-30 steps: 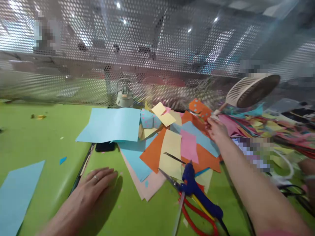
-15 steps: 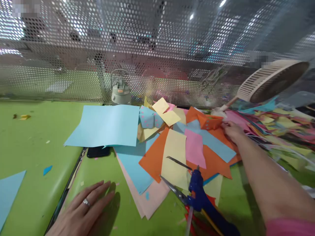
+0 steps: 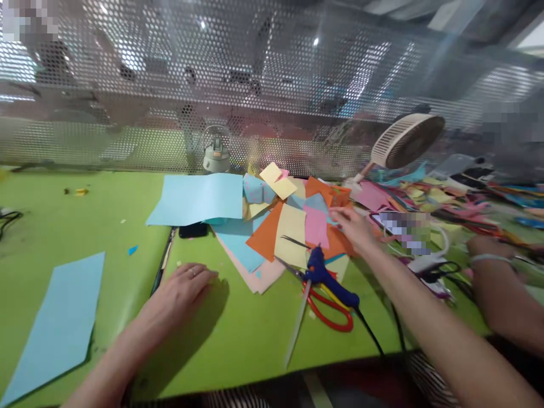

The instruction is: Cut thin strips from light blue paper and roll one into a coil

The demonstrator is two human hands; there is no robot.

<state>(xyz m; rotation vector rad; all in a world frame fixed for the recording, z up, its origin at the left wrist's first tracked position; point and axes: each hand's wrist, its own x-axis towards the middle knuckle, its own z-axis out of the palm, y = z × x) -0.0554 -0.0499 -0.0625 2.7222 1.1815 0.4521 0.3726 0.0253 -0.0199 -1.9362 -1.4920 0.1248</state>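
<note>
My left hand (image 3: pixel 190 285) hovers or rests over the green table with its fingers stretched out and holds nothing. A silver ring is on one finger. My right hand (image 3: pixel 352 228) reaches over the paper pile, its fingers apart and slightly blurred, beside a pink paper piece (image 3: pixel 316 225). Behind its fingertips lies a folded orange paper shape (image 3: pixel 340 196). Orange and cream sheets (image 3: pixel 291 231) fan out in the middle. On and below them lie a blue glue gun (image 3: pixel 325 276), its glue stick (image 3: pixel 297 326), red-handled scissors (image 3: pixel 335 317) and dark tweezers (image 3: pixel 296 242).
A light blue sheet (image 3: pixel 204 195) partly covers a black phone (image 3: pixel 193 230). Another blue sheet (image 3: pixel 63 323) lies at left. Behind stand a bottle (image 3: pixel 216 156), a fan (image 3: pixel 403 144) and a perforated screen (image 3: pixel 148 102). At right are paper scraps (image 3: pixel 442 195) and another person's arm (image 3: pixel 495 283).
My right hand has drawn back from the folded orange shape toward the pink paper. My left fingers lie closer together. The view has shifted, showing more table front and another person's arm at right.
</note>
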